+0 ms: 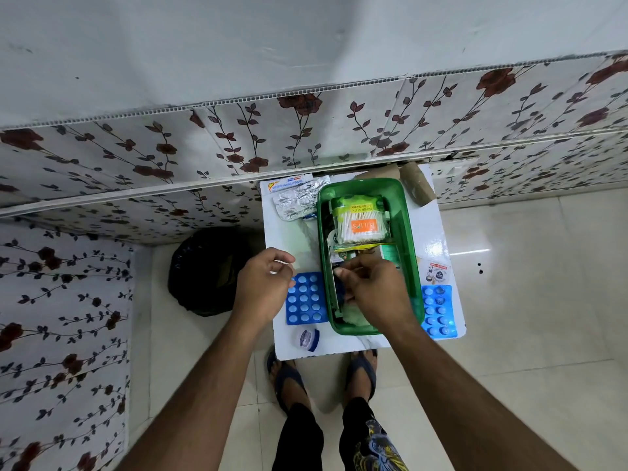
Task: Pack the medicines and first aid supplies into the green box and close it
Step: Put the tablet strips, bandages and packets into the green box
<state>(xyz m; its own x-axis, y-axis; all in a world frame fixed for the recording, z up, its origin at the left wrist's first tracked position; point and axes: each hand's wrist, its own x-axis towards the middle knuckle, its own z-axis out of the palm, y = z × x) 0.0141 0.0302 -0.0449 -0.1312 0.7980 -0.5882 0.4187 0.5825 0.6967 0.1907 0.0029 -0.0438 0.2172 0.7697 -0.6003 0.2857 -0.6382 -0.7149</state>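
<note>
A green box (406, 232) stands open on a small white table (438, 229). Inside lie a pack of cotton swabs (360, 223), some sachets and white cotton at the near end. My right hand (370, 290) is inside the box, its fingers pinched on a small dark blue item. My left hand (261, 287) hovers left of the box over a blue pill strip (306, 300), fingers loosely curled, holding nothing that I can see. A second blue pill strip (438, 311) lies right of the box. A small blue-lidded jar (308, 339) sits at the table's near edge.
Silver blister strips (294, 202) and a white sachet (285, 184) lie at the far left of the table. A brown cardboard roll (416, 185) is behind the box. A black bag (207, 270) sits on the floor to the left. Flowered wall panels stand behind.
</note>
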